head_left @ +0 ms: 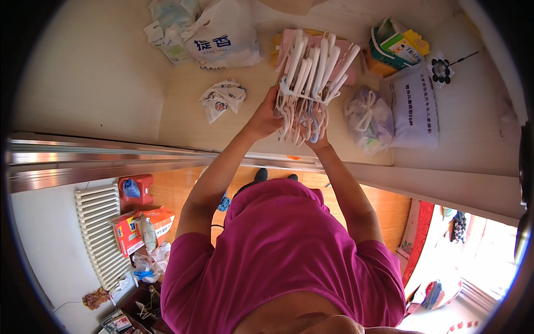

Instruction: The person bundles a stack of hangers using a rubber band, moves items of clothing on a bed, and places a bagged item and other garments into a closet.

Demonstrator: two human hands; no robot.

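Observation:
A thick bundle of mostly white clothes hangers (pixel 318 67) is lifted over the shelf, its hooks pointing towards me. A white strip (pixel 303 96) runs around the bundle near the hooks. My left hand (pixel 268 116) grips it from the left side, and my right hand (pixel 319 142) holds it from below at the hook end. Most of the fingers on both hands are hidden by the hangers. Under the far end of the bundle lies something flat and pink (pixel 288 45). A crumpled white plastic bag (pixel 223 98) rests left of my left hand.
On the shelf (pixel 186 119) stand a stuffed white bag (pixel 225 39), a knotted clear bag (pixel 367 119), a pale printed pouch (pixel 413 108) and a green basket (pixel 389 47). Metal sliding-door tracks (pixel 72 156) line the near edge. A radiator (pixel 100 234) and boxes sit below left.

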